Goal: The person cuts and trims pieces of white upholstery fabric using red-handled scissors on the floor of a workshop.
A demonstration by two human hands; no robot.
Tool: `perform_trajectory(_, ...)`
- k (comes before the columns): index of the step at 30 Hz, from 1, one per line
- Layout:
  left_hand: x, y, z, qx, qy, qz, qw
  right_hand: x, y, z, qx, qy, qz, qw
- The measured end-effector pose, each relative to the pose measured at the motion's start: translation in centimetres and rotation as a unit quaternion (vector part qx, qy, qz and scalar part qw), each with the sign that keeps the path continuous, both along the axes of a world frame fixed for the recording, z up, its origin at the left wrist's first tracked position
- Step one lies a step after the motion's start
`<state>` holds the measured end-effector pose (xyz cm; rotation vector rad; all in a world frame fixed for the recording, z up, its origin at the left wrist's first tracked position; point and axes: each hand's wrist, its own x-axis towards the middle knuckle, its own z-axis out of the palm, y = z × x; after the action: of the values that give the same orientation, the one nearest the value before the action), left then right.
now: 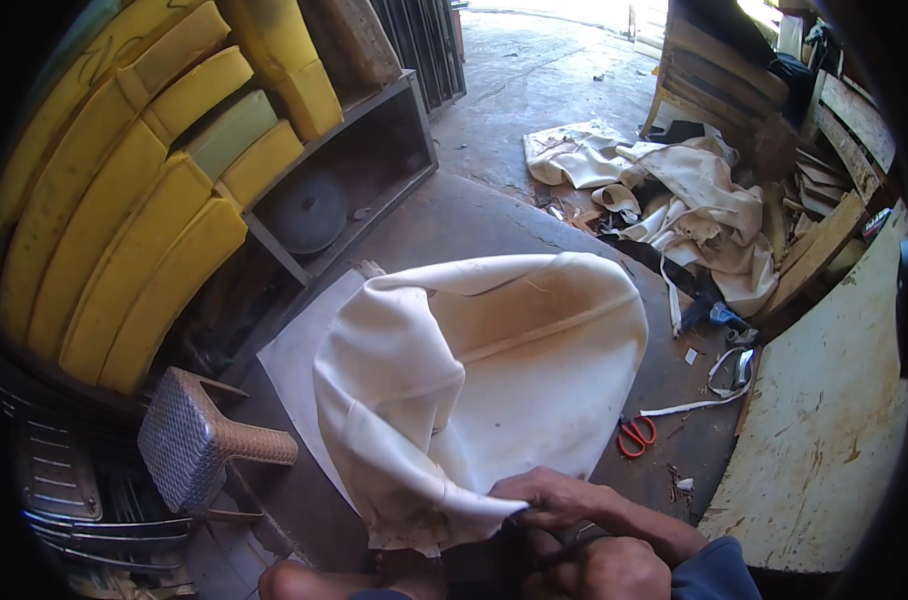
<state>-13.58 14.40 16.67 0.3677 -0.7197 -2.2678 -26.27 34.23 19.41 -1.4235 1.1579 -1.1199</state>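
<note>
A large cream leatherette cover (564, 400) stands up in a loose, bowl-like shape on the floor before me, its inside stained brown and crossed by a seam. My right hand (549, 497) has its fingers closed on the cover's near edge, which hangs between my knees. I cannot make out my left hand; the near folds could be hiding it. Flat under the cover lies a pale sheet (299, 345). Red-handled scissors (636, 437) rest on the floor to the right, below a white strip (694, 404).
Yellow foam cushions (124, 210) are stacked at the left, beside a dark open cabinet (424, 125). A woven-pattern stool (189, 435) stands nearer. Crumpled cream material (689, 205) lies at the far right, next to timber scraps. A worn pale board (814, 420) leans along the right side.
</note>
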Motion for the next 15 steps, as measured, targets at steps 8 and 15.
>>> perform_trajectory(8,-1.2,-1.0,0.6,-0.014,0.005,0.002,1.000,-4.3,-4.7,5.9,-0.134,0.229,-0.383,0.885)
perform_trajectory(15,-1.6,-0.4,0.7,-0.016,0.017,-0.003,1.000,-4.7,-6.8,5.4,-0.394,0.369,-0.353,0.764)
